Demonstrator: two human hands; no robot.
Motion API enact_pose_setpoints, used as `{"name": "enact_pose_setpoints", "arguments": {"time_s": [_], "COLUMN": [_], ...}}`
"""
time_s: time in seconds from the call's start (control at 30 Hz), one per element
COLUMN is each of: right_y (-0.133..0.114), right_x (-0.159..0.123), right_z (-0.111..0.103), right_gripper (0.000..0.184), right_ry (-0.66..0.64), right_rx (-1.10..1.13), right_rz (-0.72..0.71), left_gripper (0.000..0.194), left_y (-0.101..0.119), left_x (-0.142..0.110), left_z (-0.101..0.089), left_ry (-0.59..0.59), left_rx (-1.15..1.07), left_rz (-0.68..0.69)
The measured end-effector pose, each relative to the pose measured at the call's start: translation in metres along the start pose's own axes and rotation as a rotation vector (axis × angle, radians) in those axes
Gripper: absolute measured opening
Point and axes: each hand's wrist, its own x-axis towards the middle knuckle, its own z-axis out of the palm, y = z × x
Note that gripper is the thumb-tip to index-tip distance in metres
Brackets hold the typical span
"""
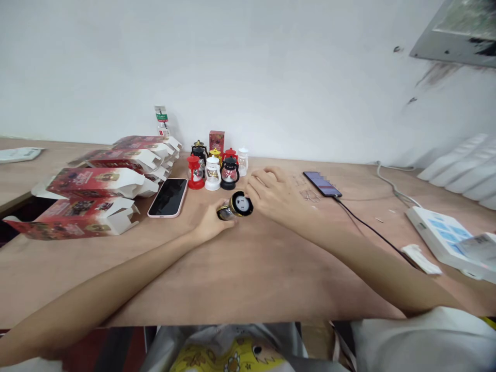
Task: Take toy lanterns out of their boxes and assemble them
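Note:
My left hand [211, 222] is closed around a small black lantern [243, 204] with gold trim, a little above the table's middle. The lantern is tipped over, so its round base with a white disc faces me. My right hand [269, 191] is beside the base, its fingers bent and pressed together; whatever they hold, if anything, is hidden. Behind both hands stands a group of several small lanterns, among them a red one [196, 173], a white one [213, 174] and a black one [230, 173].
Several red-and-white cardboard boxes [95, 182] with open flaps lie at left. Nearby is a pink-edged phone [168, 198]. Bent wire pieces [310, 195] and a cabled phone [322, 184] lie right of my hands. A white power strip [445, 235] sits farther right. A wall borders the table's back.

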Motion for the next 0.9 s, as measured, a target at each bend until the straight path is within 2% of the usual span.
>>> {"name": "enact_pose_setpoints", "arguments": {"time_s": [0.5, 0.73, 0.9], "right_y": [-0.011, -0.016, -0.016], "right_x": [-0.004, -0.004, -0.007], "right_z": [0.007, 0.011, 0.017], "right_gripper": [0.033, 0.035, 0.03], "right_ry": [0.027, 0.038, 0.128], "right_rx": [-0.037, 0.041, 0.088], "right_rz": [0.063, 0.081, 0.098], "left_gripper": [0.04, 0.035, 0.037], "left_y": [-0.001, 0.001, 0.002], "left_x": [0.0, -0.001, -0.002], "left_z": [0.001, 0.001, 0.001], "left_ry": [-0.001, 0.015, 0.011], "left_rx": [-0.042, -0.025, -0.034], "left_rz": [0.003, 0.02, 0.017]}}
